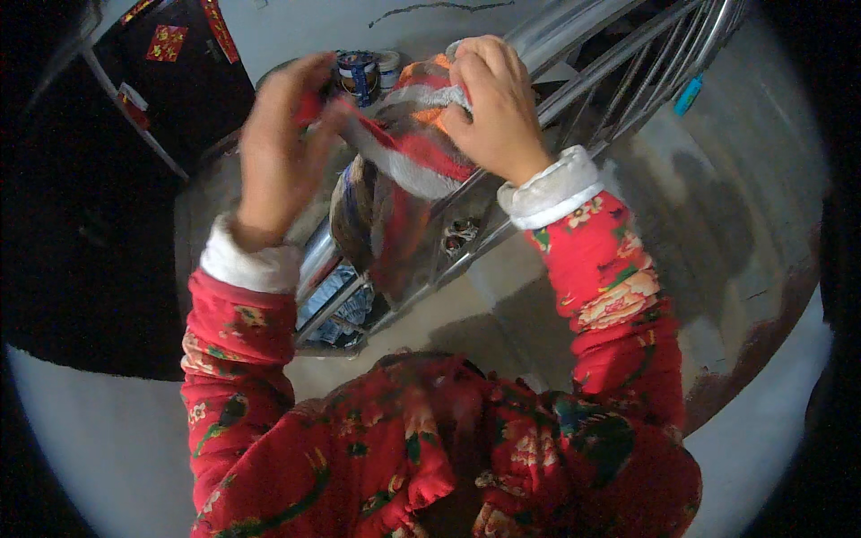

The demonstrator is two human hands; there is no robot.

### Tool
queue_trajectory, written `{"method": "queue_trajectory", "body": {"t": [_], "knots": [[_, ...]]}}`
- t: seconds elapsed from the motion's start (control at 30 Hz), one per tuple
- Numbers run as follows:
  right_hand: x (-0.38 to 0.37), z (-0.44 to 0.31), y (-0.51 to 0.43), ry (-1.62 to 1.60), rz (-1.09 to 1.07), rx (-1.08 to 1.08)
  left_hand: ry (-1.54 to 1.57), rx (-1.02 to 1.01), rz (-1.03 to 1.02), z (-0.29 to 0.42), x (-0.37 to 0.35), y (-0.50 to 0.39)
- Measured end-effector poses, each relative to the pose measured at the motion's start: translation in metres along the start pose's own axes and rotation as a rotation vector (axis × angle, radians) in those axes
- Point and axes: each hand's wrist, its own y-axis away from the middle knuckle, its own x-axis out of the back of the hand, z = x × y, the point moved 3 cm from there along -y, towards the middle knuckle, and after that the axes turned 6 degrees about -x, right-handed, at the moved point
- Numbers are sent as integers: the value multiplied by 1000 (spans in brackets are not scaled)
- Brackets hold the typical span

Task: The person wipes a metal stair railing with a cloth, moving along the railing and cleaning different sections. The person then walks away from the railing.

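Observation:
A fleecy striped cloth [420,158] in red, grey, orange and brown hangs raised in front of me. My right hand [494,107] grips its upper right part, fingers curled over a bunched fold. At the cloth's left end is my left hand [286,144], blurred by motion, with red fabric between its thumb and fingers. The cloth's lower part trails in a blur beside a second striped textile [351,208], which hangs over a metal rail [317,252]. Both my sleeves are red and floral with pale fleece cuffs.
A stainless steel railing [605,87] runs diagonally behind my right hand, with a blue object [687,95] on it. Two buckets [360,74] stand near the wall. Blue patterned material [336,306] lies below the rail. A dark door [195,87] bears red paper decorations.

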Motion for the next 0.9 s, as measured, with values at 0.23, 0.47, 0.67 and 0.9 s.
{"method": "queue_trajectory", "body": {"t": [0.23,0.47,0.67,0.9], "knots": [[-4,-21,49,-90,90,-50,-134,-66,-359,14,-67,56],[14,35,-6,105,246,-227,158,-10,-440,-7,-124,-28],[23,62,-25,201,321,-241,390,14,-384,-8,-146,-60],[-6,-19,57,80,181,-347,170,-48,-439,2,-76,11]]}}
